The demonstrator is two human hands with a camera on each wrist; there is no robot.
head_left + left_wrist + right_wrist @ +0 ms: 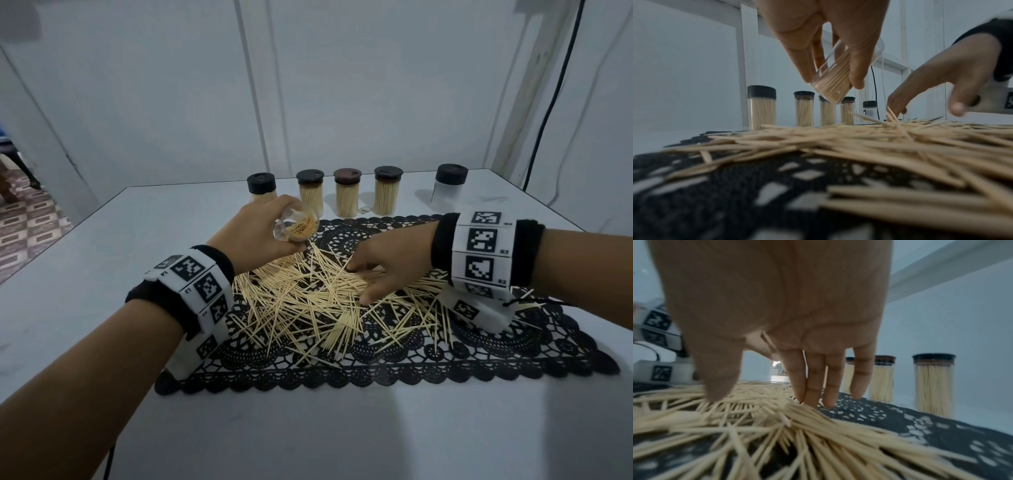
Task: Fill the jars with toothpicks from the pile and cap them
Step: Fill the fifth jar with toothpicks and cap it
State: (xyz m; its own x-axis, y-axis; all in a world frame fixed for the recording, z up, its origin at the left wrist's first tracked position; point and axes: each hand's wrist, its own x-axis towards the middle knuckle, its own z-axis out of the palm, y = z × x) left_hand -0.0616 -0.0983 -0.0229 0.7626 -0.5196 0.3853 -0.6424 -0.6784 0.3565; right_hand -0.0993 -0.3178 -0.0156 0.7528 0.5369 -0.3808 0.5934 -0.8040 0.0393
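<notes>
So we've got our left hand (pixel 255 233) wrapped round an open jar (pixel 297 226), fingers and thumb curled on its clear wall, holding it up off the mat (pixel 445 356) over the left-back part of the pile (pixel 318 301). The jar's tilted with its mouth facing up toward us, and it's partly full, we can see the toothpick tips inside. From the left wrist cam the jar (pixel 835 78) hangs slanted between the fingers (pixel 797 53), bottom end lowest, clear of the pile (pixel 859 146) underneath.

The pile is a loose scatter of toothpicks spread over the middle of the black lace mat, which lies on a white table (pixel 102 240). Some stragglers reach out toward the right edge of the mat.

Behind the mat, left to right, there's a row of capped jars (pixel 346 197): four close together, all stuffed with toothpicks and wearing dark lids, the leftmost half hidden behind our left hand. Then a gap, and a fifth jar (pixel 450 186) standing apart on the right. It's capped too, but looks clear, and we can't make out any toothpicks in it.

Our right hand (pixel 387 265) is down on the right-middle of the pile, fingers fairly straight and pointing left, tips touching the toothpicks. In the right wrist cam the fingers (pixel 813 386) are side by side, tips down in the sticks (pixel 777 426), thumb spread off to one side. It's a loose, wide hand, nothing pinched that we can see
</notes>
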